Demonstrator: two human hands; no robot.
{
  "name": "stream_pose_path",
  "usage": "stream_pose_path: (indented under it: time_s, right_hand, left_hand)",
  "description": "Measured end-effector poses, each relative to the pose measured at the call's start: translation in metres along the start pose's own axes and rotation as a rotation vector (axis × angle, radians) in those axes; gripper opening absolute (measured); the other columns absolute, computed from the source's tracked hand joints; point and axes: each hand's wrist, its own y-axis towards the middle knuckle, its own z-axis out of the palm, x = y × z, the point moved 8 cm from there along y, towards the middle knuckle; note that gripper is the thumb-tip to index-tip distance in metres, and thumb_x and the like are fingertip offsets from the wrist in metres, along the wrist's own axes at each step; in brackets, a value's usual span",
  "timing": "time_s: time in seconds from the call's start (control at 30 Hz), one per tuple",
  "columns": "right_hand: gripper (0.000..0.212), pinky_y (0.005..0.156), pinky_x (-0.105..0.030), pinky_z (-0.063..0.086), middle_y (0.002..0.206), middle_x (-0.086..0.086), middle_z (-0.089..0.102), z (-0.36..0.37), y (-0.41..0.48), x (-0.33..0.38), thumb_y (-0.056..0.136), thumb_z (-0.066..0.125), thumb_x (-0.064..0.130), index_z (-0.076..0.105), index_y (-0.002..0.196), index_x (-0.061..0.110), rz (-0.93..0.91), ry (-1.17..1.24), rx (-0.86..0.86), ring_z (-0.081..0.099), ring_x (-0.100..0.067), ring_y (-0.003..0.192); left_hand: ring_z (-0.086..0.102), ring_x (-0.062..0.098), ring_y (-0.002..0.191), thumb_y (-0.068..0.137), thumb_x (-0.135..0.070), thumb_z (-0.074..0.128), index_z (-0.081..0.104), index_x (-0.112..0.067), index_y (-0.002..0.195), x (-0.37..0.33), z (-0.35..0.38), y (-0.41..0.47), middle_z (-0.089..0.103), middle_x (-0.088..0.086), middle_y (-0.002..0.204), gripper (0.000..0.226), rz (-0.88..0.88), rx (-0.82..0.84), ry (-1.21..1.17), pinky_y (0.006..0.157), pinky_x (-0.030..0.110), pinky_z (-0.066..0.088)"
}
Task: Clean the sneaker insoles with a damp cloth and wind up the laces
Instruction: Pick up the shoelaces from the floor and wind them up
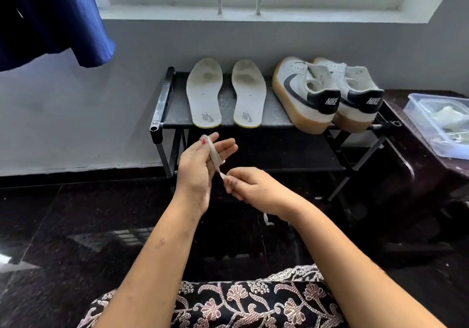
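The shoelace (pixel 215 156) sits near the middle of the view, a pale flat band laid in turns around the outstretched, nearly straight fingers of the left hand (pixel 196 167), which serves as a spool. Whether the thumb pins the band I cannot tell. At 4 o'clock from it, the right hand (pixel 250 187) pinches the lace's short free run between curled fingertips and draws it taut. A small white scrap shows under the right wrist and may be the trailing end. At 12 o'clock from the hands, the two insoles (pixel 204 94) lie flat and side by side, heels toward the person, on the top shelf of a black shoe rack (pixel 162 104). Their forefoot areas look grey, so I judge that the wiping is either unfinished or has left stains. At 2 o'clock on the same shelf, the pair of white sneakers (pixel 304 91) stands with heels outward, apparently unlaced. At 3 o'clock a clear plastic container (pixel 416 107) holds something pale, perhaps the cloth, though that is unclear. The winding looks well along on this lace, with only a short tail left. Any second lace is not identifiable.
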Motion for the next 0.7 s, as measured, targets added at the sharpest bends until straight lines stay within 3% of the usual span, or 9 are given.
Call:
stream_pose_path:
  time_s: [0.07,0.17,0.23,0.33,0.43,0.53,0.6,0.7]
  right_hand:
    - [0.03,0.05,-0.013,0.032,0.053,0.013,0.048,-0.008,-0.002,0.007,0.099,0.046,0.022,0.055,0.071,0.02,-0.032,0.044,-0.033,0.04,0.0,0.049]
    - [0.031,0.057,-0.013,0.036,0.053,0.017,0.052,-0.034,-0.003,0.01,0.098,0.048,0.013,0.058,0.07,0.022,-0.085,0.079,-0.187,0.045,0.003,0.054]
    - [0.028,0.063,-0.021,0.042,0.059,0.013,0.055,-0.05,-0.005,0.006,0.096,0.051,0.013,0.061,0.072,0.021,-0.098,0.023,-0.275,0.049,0.001,0.06]
    - [0.022,0.069,-0.027,0.048,0.065,0.006,0.061,-0.059,-0.009,0.0,0.095,0.054,0.017,0.064,0.076,0.012,-0.089,0.007,-0.323,0.055,-0.004,0.065]
    - [0.02,0.059,-0.02,0.042,0.06,0.008,0.057,-0.065,-0.01,-0.004,0.093,0.058,0.022,0.065,0.076,0.013,-0.073,-0.019,-0.409,0.047,-0.002,0.058]
    - [0.02,0.061,-0.023,0.042,0.063,0.009,0.057,-0.063,-0.007,-0.009,0.095,0.057,0.023,0.066,0.078,0.015,-0.055,0.012,-0.415,0.049,-0.002,0.062]
    - [0.02,0.068,-0.025,0.045,0.072,0.001,0.064,-0.057,-0.005,-0.011,0.096,0.053,0.02,0.067,0.083,0.014,-0.034,0.028,-0.364,0.055,-0.004,0.069]
    - [0.023,0.062,-0.025,0.041,0.068,0.002,0.061,-0.045,-0.001,-0.014,0.097,0.049,0.021,0.067,0.084,0.013,-0.003,-0.03,-0.274,0.05,-0.002,0.063]
  left_hand:
    - [0.07,0.007,0.085,0.103,-0.018,0.032,0.055,-0.001,0.118,0.001,-0.002,0.003,0.071,0.0,0.09,0.032,0.048,-0.012,0.283,0.079,0.019,0.054]
    - [0.065,0.007,0.074,0.102,-0.01,0.033,0.062,-0.006,0.082,0.015,0.017,-0.003,0.065,-0.007,0.073,0.036,0.005,0.192,0.473,0.087,0.035,0.055]
    - [0.066,0.013,0.062,0.103,-0.014,0.033,0.061,-0.007,0.084,0.026,0.031,-0.011,0.067,-0.001,0.063,0.035,-0.093,0.358,0.497,0.077,0.033,0.056]
    - [0.062,0.013,0.05,0.103,-0.02,0.033,0.061,-0.009,0.092,0.03,0.034,-0.013,0.066,0.003,0.062,0.032,-0.169,0.426,0.563,0.068,0.026,0.049]
    - [0.057,0.011,0.045,0.103,-0.018,0.03,0.062,-0.006,0.091,0.031,0.035,-0.018,0.062,0.004,0.058,0.036,-0.274,0.469,0.496,0.062,0.024,0.046]
    - [0.052,0.01,0.041,0.101,-0.013,0.028,0.062,0.0,0.09,0.03,0.043,-0.027,0.059,0.005,0.054,0.037,-0.337,0.512,0.279,0.071,0.026,0.051]
    - [0.053,0.01,0.043,0.101,-0.012,0.029,0.063,0.0,0.089,0.024,0.044,-0.026,0.058,0.005,0.054,0.038,-0.325,0.454,0.1,0.076,0.026,0.054]
    - [0.061,0.012,0.053,0.1,-0.016,0.034,0.066,0.001,0.095,0.013,0.036,-0.018,0.065,0.004,0.059,0.037,-0.247,0.312,-0.092,0.063,0.021,0.056]
